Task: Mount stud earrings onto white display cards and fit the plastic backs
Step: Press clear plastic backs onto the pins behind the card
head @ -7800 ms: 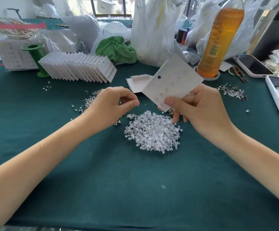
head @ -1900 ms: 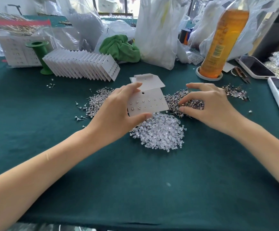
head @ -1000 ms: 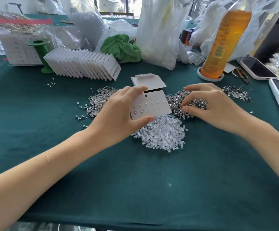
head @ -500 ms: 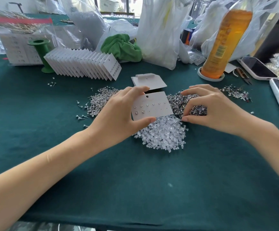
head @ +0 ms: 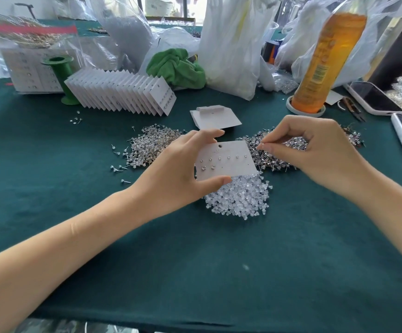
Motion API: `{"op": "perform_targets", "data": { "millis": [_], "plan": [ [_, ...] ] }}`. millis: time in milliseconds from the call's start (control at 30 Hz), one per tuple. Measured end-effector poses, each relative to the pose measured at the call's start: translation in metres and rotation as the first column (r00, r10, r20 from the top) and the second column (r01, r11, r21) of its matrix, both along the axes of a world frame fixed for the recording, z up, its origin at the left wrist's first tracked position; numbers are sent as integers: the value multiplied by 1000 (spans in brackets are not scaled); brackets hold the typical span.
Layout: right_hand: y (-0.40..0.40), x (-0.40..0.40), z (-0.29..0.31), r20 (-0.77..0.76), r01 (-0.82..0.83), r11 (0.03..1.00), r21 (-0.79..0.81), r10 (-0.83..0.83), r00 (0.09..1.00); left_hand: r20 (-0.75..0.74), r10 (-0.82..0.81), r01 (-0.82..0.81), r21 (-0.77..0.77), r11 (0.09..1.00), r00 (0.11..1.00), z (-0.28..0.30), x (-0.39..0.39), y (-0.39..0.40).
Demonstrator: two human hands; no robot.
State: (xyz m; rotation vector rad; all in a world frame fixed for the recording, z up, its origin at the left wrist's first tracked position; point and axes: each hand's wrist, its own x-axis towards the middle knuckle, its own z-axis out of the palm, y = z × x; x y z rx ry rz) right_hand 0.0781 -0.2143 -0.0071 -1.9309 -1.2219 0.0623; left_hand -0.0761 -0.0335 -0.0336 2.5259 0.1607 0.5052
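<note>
White card (head: pixel 228 159) between left fingers (head: pixel 209 134), thumb

I see a table (head: pixel 195 272) under dark green cloth; on it lie a heap of clear plastic backs (head: pixel 239 200), two stud piles (head: pixel 147 147), a card row (head: pixel 120 94), an orange bottle (head: pixel 324 56), phones.

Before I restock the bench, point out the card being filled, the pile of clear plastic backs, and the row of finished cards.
Card being filled (head: pixel 228 162): head view, bare white face.
Pile of clear plastic backs (head: pixel 239 198): head view, pile's middle.
Row of finished cards (head: pixel 120 93): head view, upper edges mid-row.
</note>
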Motion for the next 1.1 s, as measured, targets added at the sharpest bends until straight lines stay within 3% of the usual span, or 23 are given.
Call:
{"op": "perform_targets", "data": {
  "millis": [167,333,567,800,1100],
  "plan": [
    [3,-10,1,-60,-54,997,59,58,997,-12,-44,44,-5,999,999,-3,1,-4],
    [7,-20,-7,31,-71,997,-13,72,997,-2,-75,75,1,997,997,-4,0,-6],
    [13,-32,-14,170,-120,993,4,118,978,34,-113,113,-14,993,993,-7,0,-9],
    [13,-36,-15,100,-147,988,51,141,985,41,-102,104,-39,994,994,-7,0,-10],
    [10,-33,-16,123,-207,978,41,201,972,42,-82,85,-59,995,996,-8,0,-9]
  ]
}}
